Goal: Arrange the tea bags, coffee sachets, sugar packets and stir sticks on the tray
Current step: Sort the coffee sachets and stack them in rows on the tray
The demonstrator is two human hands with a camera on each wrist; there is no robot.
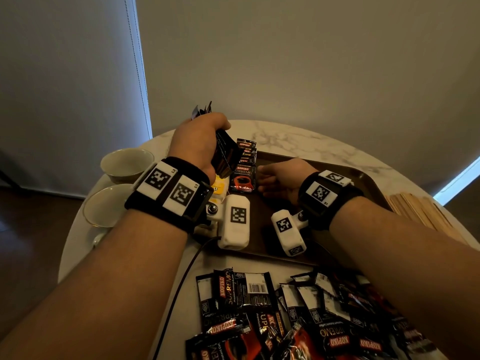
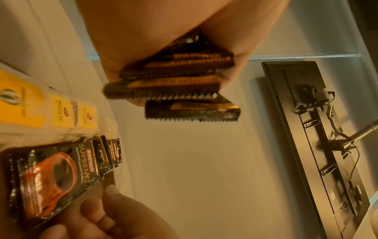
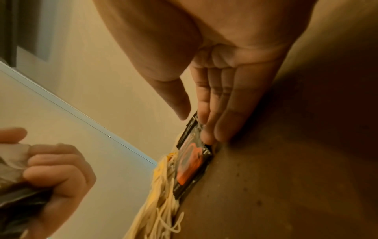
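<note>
Head view: L hand (image 1: pixel 200 141) sits left of center, fist closed round a stack of coffee sachets (image 1: pixel 224 157), held up off the table w/ ends poking out above and below the fist. L wrist view shows the same stack (image 2: pixel 180 85) fanned in the grip at top center, serrated edges staggered.

R hand (image 1: pixel 281 181) is at center on the brown tray (image 1: pixel 363 180), fingers straight and together, thumb apart, holding nothing. In the R wrist view its fingertips (image 3: pixel 210 137) press against the side edge of the row of sachets (image 3: pixel 192 161) lying on the tray. That row (image 1: pixel 244 167) runs toward the upper part of the frame, overlapping, front one showing a red cup and "KOPIKO SUPREMO".

Tea bags w/ yellow tags (image 2: pixel 51 111) lie just beside the row, at left in the L wrist view; their strings (image 3: pixel 163 202) trail at bottom center in the R wrist view.

Loose pile of sachets (image 1: pixel 298 315) fills the bottom of the head frame, off the tray. Wooden stir sticks (image 1: pixel 420 211) lie at right edge, beside the tray. Sugar packets: can't tell.

Two cups (image 1: pixel 124 165) on saucers stand at left on the round marble table (image 1: pixel 311 141).
</note>
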